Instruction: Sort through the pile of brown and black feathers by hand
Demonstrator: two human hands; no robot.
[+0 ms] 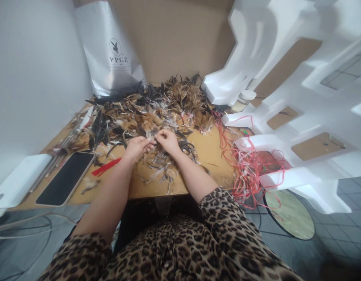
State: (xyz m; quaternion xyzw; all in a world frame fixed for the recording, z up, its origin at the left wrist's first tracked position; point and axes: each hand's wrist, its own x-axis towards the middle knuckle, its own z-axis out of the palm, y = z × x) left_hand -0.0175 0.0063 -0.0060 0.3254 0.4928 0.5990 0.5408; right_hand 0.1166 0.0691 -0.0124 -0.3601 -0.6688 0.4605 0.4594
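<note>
My left hand (138, 148) and my right hand (168, 141) meet over the front of a feather pile. Both have their fingers pinched together around a small whitish, fluffy feather (151, 139), its exact shape blurred. Behind them spreads a heap of brown and black feathers (130, 113). Below my hands lie loose grey-white feather scraps (162, 168) near the table's front edge. Left of my left hand, a red strip (106, 167) rests on the table (218, 168).
A phone (65, 177) and a white box-shaped device (20, 179) with a cable lie at left. A silver bag (110, 47) stands behind. At right are tangled red strings (250, 168), white foam pieces (285, 93), a lidded jar (244, 99) and a round stool (290, 214).
</note>
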